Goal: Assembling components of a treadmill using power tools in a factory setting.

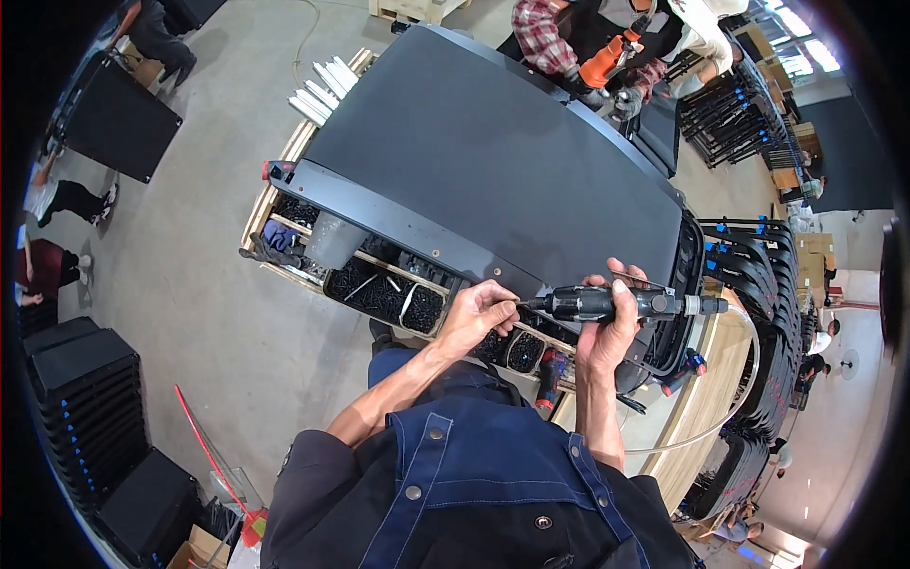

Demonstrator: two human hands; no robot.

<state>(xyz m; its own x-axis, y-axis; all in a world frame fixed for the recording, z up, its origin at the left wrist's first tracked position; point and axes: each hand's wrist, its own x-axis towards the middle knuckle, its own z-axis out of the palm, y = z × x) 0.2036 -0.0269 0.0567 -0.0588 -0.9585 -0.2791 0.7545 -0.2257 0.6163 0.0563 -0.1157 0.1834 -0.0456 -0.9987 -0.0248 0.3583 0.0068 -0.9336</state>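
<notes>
While gripping the black pneumatic screwdriver (580, 304) in the right hand (608, 336), over the near right edge of the dark grey panel (493, 152), better keep the bit (531, 303) straight with the left hand (480, 318), pinched at its tip, perhaps on a piece too small to tell.

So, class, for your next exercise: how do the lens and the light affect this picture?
Head view: fisheye distortion bows the edges of the large dark panel, and black borders darken the corners; head view, upper right: window panes glare nearly white; head view, centre: the black air screwdriver reads fairly clearly.
</notes>
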